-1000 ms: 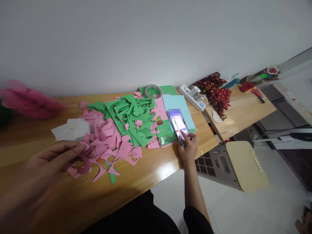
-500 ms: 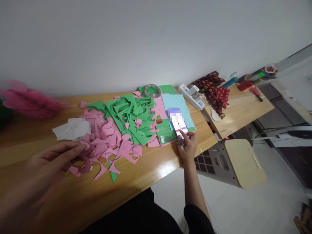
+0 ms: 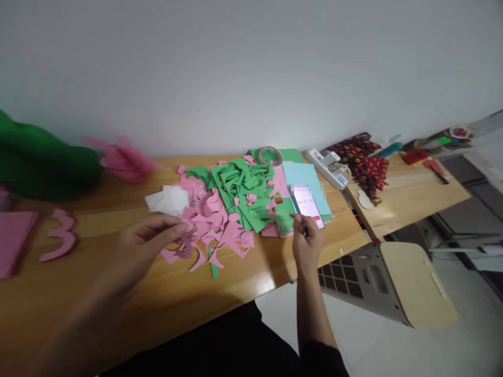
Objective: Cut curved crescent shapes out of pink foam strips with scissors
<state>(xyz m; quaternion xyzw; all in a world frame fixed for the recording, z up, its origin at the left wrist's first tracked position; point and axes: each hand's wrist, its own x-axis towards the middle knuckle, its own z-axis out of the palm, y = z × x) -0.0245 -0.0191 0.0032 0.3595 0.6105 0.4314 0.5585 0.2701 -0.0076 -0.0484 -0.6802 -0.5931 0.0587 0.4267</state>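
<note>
left hand (image 3: 145, 246) pinches a pink scrap (image 3: 183, 250) off the paper pile (image 3: 236, 201); right hand (image 3: 308, 245), grip unclear, touches the phone (image 3: 308, 205) laid screen-up beside the paper pile

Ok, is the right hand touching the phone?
Cannot tell. In the head view the fingers of the right hand overlap the near edge of the phone, but blur hides any contact.

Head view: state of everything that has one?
phone, screen lit, flat on the light blue sheet
left hand, fingers at a pink scrap; grip too blurred to tell
right hand, curled, fingertip at the phone's near edge
tape roll, lying flat
power strip, plug in it
tissue, crumpled
scrap pile, loose heap, pink and green mixed
</note>
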